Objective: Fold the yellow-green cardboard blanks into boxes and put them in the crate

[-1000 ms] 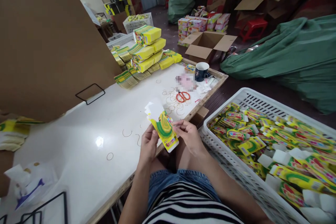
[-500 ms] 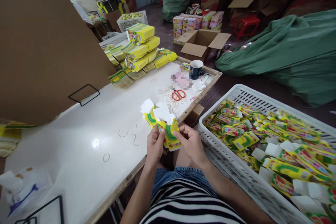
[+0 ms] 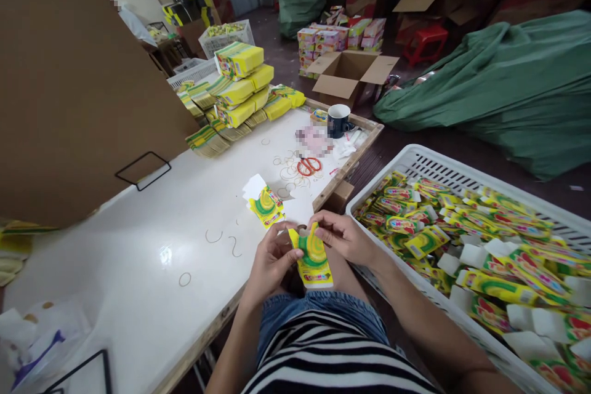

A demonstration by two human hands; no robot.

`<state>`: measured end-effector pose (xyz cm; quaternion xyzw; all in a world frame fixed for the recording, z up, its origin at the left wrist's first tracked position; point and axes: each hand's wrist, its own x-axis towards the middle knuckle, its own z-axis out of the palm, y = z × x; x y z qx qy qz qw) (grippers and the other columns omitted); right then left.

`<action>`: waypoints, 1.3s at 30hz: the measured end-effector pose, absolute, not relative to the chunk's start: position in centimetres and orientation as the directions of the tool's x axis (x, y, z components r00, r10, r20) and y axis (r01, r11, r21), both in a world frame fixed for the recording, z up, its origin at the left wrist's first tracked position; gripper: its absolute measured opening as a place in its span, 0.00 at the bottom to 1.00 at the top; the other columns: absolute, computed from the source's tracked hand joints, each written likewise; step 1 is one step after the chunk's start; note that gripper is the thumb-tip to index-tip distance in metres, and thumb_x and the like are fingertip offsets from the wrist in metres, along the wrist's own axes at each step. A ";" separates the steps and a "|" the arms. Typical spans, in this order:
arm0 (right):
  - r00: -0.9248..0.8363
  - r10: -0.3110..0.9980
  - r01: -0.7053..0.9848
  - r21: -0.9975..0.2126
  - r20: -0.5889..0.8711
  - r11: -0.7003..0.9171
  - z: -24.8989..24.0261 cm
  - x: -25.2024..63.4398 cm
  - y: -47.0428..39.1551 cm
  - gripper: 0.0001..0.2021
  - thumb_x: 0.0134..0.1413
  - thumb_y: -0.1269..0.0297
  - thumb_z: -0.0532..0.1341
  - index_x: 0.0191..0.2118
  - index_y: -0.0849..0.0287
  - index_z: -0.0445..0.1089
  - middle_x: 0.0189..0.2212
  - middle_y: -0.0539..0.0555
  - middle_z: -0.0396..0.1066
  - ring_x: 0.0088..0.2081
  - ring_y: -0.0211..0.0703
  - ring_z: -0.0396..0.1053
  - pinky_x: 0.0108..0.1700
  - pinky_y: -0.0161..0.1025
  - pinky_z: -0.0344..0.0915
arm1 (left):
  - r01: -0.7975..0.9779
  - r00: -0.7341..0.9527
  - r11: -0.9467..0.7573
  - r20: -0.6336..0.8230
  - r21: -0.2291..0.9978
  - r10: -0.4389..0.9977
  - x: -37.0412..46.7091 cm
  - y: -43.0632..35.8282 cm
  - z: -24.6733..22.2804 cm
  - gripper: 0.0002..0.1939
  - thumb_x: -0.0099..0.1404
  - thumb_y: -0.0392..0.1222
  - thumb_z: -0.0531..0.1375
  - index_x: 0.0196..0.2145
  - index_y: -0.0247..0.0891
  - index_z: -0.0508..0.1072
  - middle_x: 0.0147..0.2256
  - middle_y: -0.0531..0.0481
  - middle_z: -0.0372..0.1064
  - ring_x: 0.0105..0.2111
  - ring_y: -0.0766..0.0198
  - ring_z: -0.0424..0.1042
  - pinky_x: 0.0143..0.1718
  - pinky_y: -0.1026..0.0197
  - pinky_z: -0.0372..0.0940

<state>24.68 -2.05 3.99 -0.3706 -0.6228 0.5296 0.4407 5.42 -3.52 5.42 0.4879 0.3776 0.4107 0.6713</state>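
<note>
Over my lap I hold a small yellow and green printed carton (image 3: 314, 258) between both hands. My left hand (image 3: 276, 255) grips its left side, thumb on the front. My right hand (image 3: 339, 235) pinches the upper right edge with thumb and fingers. Just beyond, flat printed carton blanks (image 3: 266, 202) with white flaps lie on the white table (image 3: 138, 271). To my right, a white plastic basket (image 3: 418, 157) is filled with many similar yellow cartons (image 3: 429, 243), some with white end flaps sticking up.
Red-handled scissors (image 3: 308, 166) lie among loose rubber bands, near a dark mug (image 3: 339, 121). Bundled carton blanks (image 3: 240, 92) are stacked at the table's far end. An open cardboard box (image 3: 348, 74) and green sacks (image 3: 498, 86) are on the floor beyond.
The carton has come apart from the blanks on the table and is now nearer my lap. My left fingers have spread behind it, and my right hand has shifted to its upper edge.
</note>
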 end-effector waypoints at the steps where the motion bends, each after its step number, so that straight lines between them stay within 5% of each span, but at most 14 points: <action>1: -0.330 0.929 0.031 -0.981 0.170 0.190 4.1 24.8 -1.9 0.13 0.62 0.55 0.57 0.37 0.59 0.72 0.28 0.52 0.69 0.29 0.39 0.66 0.31 0.35 0.63 | -0.191 0.379 0.204 -0.119 0.960 0.918 5.5 -3.5 5.4 0.22 0.58 0.41 0.67 0.48 0.42 0.64 0.41 0.46 0.77 0.38 0.57 0.78 0.39 0.59 0.71; 3: -0.278 0.938 0.065 -0.971 0.205 0.232 4.0 24.7 -1.8 0.14 0.62 0.55 0.57 0.34 0.59 0.72 0.29 0.53 0.70 0.31 0.41 0.67 0.32 0.36 0.64 | -0.198 0.370 0.235 -0.150 0.952 0.917 5.8 -3.6 5.3 0.29 0.58 0.42 0.67 0.54 0.45 0.60 0.42 0.46 0.77 0.39 0.56 0.78 0.39 0.57 0.71; 6: -0.154 0.965 0.016 -0.976 0.212 0.217 3.5 24.4 -1.6 0.13 0.61 0.55 0.59 0.46 0.57 0.71 0.34 0.54 0.72 0.34 0.42 0.69 0.36 0.37 0.66 | -0.184 0.358 0.241 -0.163 0.953 0.919 6.0 -3.4 4.9 0.38 0.57 0.45 0.68 0.61 0.47 0.55 0.44 0.44 0.76 0.39 0.55 0.77 0.40 0.56 0.71; 8: -0.095 0.972 0.004 -0.976 0.216 0.218 3.2 24.5 -1.5 0.15 0.61 0.55 0.58 0.50 0.56 0.70 0.38 0.54 0.72 0.37 0.43 0.70 0.39 0.38 0.67 | -0.137 0.348 0.227 -0.167 0.964 0.922 6.1 -3.1 4.5 0.32 0.58 0.45 0.67 0.58 0.44 0.61 0.46 0.43 0.75 0.39 0.56 0.77 0.39 0.58 0.71; 11: -0.121 0.964 0.056 -0.968 0.236 0.244 3.2 25.2 -1.3 0.14 0.63 0.55 0.56 0.42 0.57 0.75 0.38 0.55 0.72 0.43 0.46 0.70 0.45 0.40 0.66 | -0.043 0.283 0.178 -0.159 0.983 0.946 6.2 -2.8 4.0 0.23 0.59 0.44 0.65 0.51 0.40 0.68 0.47 0.44 0.75 0.36 0.59 0.77 0.36 0.61 0.71; 16: -0.291 0.956 0.192 -0.977 0.038 0.097 3.5 25.5 -1.4 0.17 0.54 0.65 0.62 0.51 0.56 0.69 0.21 0.44 0.64 0.23 0.36 0.61 0.26 0.33 0.58 | -0.026 0.276 0.139 -0.126 0.990 0.953 6.7 -2.9 3.5 0.24 0.61 0.42 0.63 0.54 0.41 0.66 0.51 0.43 0.72 0.40 0.59 0.77 0.40 0.60 0.71; 27: -0.138 0.988 0.507 -0.853 0.063 0.125 3.2 23.9 -1.5 0.18 0.47 0.72 0.62 0.46 0.54 0.66 0.18 0.41 0.59 0.20 0.36 0.59 0.27 0.33 0.53 | -0.111 0.312 0.180 -0.138 0.977 0.940 7.1 -2.9 3.6 0.26 0.60 0.43 0.65 0.55 0.41 0.65 0.52 0.41 0.72 0.48 0.54 0.74 0.48 0.54 0.69; 31: -0.139 0.983 0.419 -0.892 0.122 0.170 2.8 24.1 -1.3 0.15 0.53 0.68 0.61 0.48 0.55 0.68 0.20 0.44 0.63 0.22 0.38 0.61 0.27 0.34 0.56 | -0.116 0.266 0.161 -0.126 0.980 0.956 7.0 -2.5 3.6 0.26 0.59 0.44 0.66 0.53 0.39 0.67 0.48 0.41 0.74 0.45 0.54 0.76 0.46 0.55 0.70; 36: -0.112 0.980 0.181 -0.966 0.167 0.185 2.4 24.8 -2.0 0.11 0.60 0.60 0.58 0.46 0.56 0.70 0.38 0.54 0.73 0.31 0.41 0.68 0.31 0.36 0.64 | -0.130 0.274 0.142 -0.103 0.981 0.956 7.8 -2.5 3.4 0.23 0.58 0.45 0.66 0.50 0.39 0.68 0.45 0.41 0.76 0.42 0.54 0.77 0.43 0.55 0.71; 39: 0.021 0.977 0.279 -0.940 0.212 0.198 3.3 26.4 -2.9 0.09 0.60 0.60 0.58 0.43 0.55 0.71 0.36 0.54 0.72 0.34 0.45 0.68 0.36 0.40 0.66 | -0.016 0.213 0.012 -0.008 1.000 0.977 8.0 -2.4 3.0 0.23 0.61 0.44 0.63 0.53 0.42 0.67 0.51 0.41 0.72 0.50 0.52 0.73 0.52 0.50 0.67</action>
